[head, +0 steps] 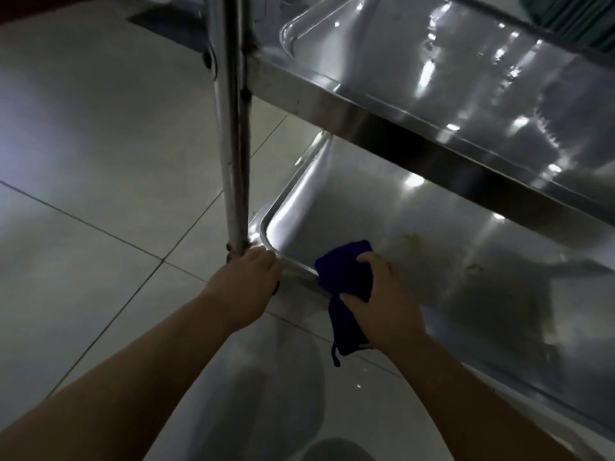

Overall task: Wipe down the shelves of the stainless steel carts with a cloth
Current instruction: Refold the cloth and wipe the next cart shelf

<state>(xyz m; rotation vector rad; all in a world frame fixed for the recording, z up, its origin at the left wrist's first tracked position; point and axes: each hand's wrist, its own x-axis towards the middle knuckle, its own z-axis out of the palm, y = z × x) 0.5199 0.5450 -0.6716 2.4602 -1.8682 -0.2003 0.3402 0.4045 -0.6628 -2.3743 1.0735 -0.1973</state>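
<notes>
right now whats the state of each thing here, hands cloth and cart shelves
left hand: gripping the base of the cart post
right hand: pressing the cloth down
cloth: dark blue, bunched, draped over the lower shelf's front rim
lower shelf: greenish smears right of the cloth, not yet wiped
upper shelf: shiny, nothing on it in view

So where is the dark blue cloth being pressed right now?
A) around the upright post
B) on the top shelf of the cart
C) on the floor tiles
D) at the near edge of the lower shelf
D: the right hand presses the dark blue cloth over the near rim of the lower shelf, while the left hand grips the base of the upright post.
</notes>
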